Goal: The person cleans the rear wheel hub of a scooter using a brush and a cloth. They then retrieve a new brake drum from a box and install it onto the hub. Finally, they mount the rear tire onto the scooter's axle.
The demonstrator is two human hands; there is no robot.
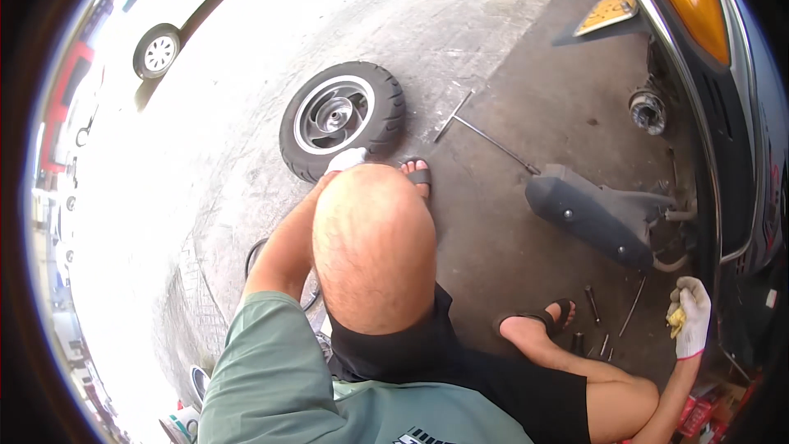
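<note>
My left hand (346, 159), in a white glove, reaches past my raised knee and rests on the edge of a small scooter wheel (341, 117) with a black tyre and silver rim, lying flat on the concrete. Whether the fingers grip the tyre is hidden by the knee. My right hand (689, 315), also in a white glove, is held out at the right near the scooter's body and is closed on a small yellow object (675, 320).
A black exhaust muffler (593, 217) lies on the ground by the scooter (723, 74). A long T-handle wrench (481, 131) lies beyond it. Bolts and thin rods (608, 316) are scattered near my right foot. A car wheel (156, 51) is at far left.
</note>
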